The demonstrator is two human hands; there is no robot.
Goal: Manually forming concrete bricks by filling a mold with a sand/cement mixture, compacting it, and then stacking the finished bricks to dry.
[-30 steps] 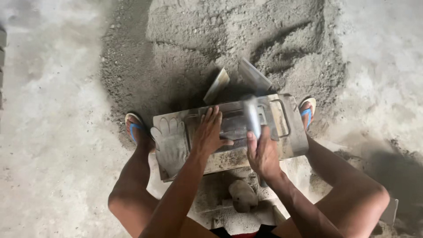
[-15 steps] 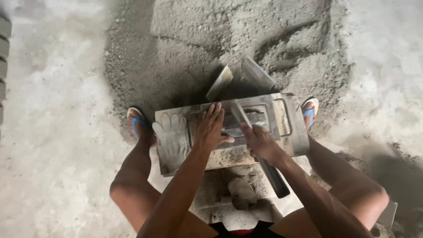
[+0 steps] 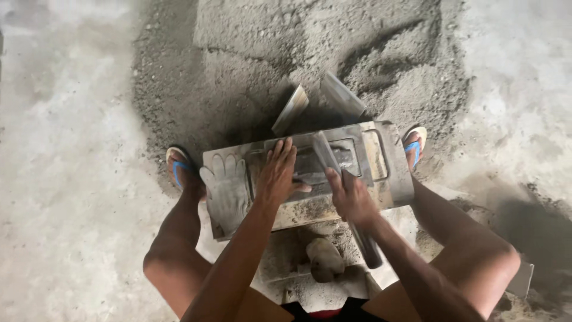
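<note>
Steel mould (image 3: 381,179) under my flat, spread left hand (image 3: 277,176); right hand (image 3: 351,200) grips a bar (image 3: 333,173). A skewed stroke could, I judge, strike my left fingers.

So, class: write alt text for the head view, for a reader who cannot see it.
A squatting person's left hand presses on a grey metal mould while the right hand grips a flat bar over it. A grey glove lies on the mould; sand pile beyond.
</note>
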